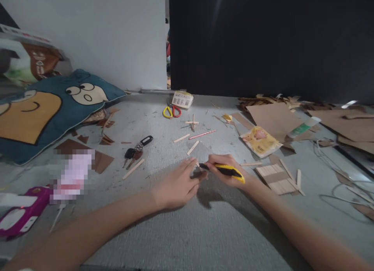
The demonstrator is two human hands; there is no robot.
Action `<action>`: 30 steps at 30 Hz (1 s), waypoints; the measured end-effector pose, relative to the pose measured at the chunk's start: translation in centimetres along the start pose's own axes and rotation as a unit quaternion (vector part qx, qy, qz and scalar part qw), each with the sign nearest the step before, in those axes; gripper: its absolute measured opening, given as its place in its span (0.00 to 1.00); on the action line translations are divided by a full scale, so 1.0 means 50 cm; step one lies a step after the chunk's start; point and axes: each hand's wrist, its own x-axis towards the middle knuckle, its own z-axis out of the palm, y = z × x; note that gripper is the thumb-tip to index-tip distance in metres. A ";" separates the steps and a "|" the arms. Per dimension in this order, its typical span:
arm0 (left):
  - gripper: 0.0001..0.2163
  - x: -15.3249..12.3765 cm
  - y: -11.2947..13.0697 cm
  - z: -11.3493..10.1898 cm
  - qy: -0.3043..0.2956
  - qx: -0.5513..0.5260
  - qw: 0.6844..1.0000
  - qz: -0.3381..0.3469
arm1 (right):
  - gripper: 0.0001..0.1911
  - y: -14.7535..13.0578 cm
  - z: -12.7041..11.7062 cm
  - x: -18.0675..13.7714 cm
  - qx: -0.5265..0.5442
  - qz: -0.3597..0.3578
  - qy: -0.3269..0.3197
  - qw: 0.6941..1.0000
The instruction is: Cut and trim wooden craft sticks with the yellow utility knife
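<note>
Left hand [178, 183] lies flat at frame centre, fingers spread, pinning a small piece I cannot identify. Right hand [223, 165] grips the yellow utility knife [230, 170], tip at that piece. Cutting appears under way; the next stroke calls for fingertips kept clear.

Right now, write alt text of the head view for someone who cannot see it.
The right hand holds a yellow utility knife, its tip at the fingertips of the left hand on the grey surface. Craft sticks, keys, scissors and cardboard lie around.
</note>
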 end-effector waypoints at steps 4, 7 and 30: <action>0.19 -0.004 0.002 -0.002 0.010 -0.011 1.000 0.011 | 0.19 0.007 0.007 -0.004 0.007 -0.010 0.008 1.000; 0.19 -0.004 0.002 0.003 0.041 -0.044 0.998 0.006 | 0.20 0.008 0.010 -0.005 0.001 -0.007 0.010 1.000; 0.27 0.064 0.034 0.044 0.213 -0.134 0.942 -0.223 | 0.22 0.006 0.044 -0.012 -0.021 0.011 0.096 0.995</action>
